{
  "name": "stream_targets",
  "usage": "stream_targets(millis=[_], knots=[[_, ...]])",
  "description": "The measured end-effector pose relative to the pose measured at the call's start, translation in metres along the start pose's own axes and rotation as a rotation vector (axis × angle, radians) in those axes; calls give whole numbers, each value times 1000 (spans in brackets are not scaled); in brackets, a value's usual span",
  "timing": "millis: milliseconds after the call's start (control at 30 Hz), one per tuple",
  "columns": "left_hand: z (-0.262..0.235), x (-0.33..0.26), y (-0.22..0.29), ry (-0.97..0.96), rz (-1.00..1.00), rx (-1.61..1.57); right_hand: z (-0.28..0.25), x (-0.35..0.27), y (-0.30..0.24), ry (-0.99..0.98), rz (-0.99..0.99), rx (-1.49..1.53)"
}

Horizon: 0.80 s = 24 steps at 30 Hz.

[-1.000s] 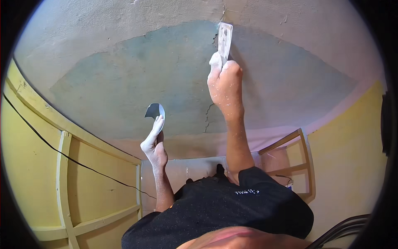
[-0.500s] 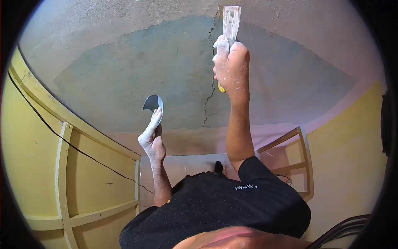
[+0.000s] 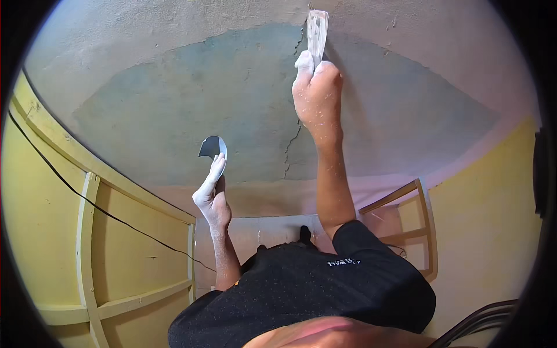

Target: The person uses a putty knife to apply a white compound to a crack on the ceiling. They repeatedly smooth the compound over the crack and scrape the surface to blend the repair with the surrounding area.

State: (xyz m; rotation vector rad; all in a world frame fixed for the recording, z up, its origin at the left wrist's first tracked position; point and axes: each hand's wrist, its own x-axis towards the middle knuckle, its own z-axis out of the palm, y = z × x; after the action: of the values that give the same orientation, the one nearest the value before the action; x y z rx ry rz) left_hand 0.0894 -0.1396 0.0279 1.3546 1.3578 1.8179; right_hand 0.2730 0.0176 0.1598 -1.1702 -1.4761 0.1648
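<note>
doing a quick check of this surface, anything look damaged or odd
Yes: a jagged dark crack runs through the blue-grey patch, near the right hand, breaking its otherwise fairly smooth face, so it looks like damage.

right hand [image 3: 319, 95] raised high, clenched | left hand [image 3: 213, 194] lower, whitened

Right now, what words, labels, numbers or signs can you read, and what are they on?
Shirt: small white print on the black cloth, too small and blurred to read out for sure.
Scraper: no writing that I can see, just white smears.
Curved sheet: none that I can see.
Wall: none, only cracks and patches.
</note>
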Motion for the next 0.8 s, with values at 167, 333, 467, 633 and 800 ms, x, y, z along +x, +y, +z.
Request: stream_targets(millis=[167,333,467,633,800], knots=[[-2,4,-8,-18,-59,58,9,-15,3,-25,155,318],[-3,10,-10,-12,-22,68,-1,-13,-6,-69,227,278],[-3,16,-7,-40,6,42,0,-8,-3,-69,211,235],[-3,21,-13,-41,-35,-33,4,-11,-13,-80,227,210],[-3,30,-18,-89,69,20,14,-14,-16,0,69,90]])
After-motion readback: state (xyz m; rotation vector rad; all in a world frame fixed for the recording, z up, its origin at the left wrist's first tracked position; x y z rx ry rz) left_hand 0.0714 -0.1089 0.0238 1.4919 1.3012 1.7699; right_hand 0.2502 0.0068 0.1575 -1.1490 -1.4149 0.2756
